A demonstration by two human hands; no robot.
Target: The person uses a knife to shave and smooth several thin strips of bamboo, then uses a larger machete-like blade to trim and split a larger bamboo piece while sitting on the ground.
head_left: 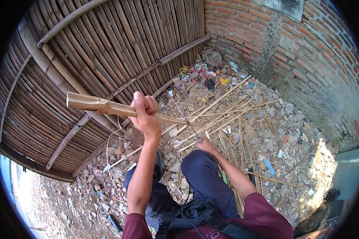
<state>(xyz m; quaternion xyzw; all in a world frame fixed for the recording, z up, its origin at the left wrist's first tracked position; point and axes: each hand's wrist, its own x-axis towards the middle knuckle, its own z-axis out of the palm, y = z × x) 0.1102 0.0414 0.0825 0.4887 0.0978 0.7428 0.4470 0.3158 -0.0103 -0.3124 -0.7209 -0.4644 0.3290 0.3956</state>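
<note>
A split length of pale bamboo (pixel 119 108) slants across the middle, its thick, knotted end up at the left and its thin end down at the right. My left hand (pixel 146 115) is closed around it, thumb on top. Low beside my right knee, my right hand (pixel 205 145) grips the handle of a knife (pixel 194 131). Its thin dark blade points up and left and crosses the bamboo near the thin end; whether the edge touches or cuts into it I cannot tell. Several cut bamboo strips (pixel 227 113) lie criss-crossed on the ground beyond my hands.
A bamboo slat wall (pixel 127 44) rises at the left and a worn brick wall (pixel 303 55) at the right. Litter (pixel 211 75) gathers in their corner. Stony ground (pixel 267 139) surrounds my bent legs. A dark bottle-like object (pixel 114 223) lies at the lower left.
</note>
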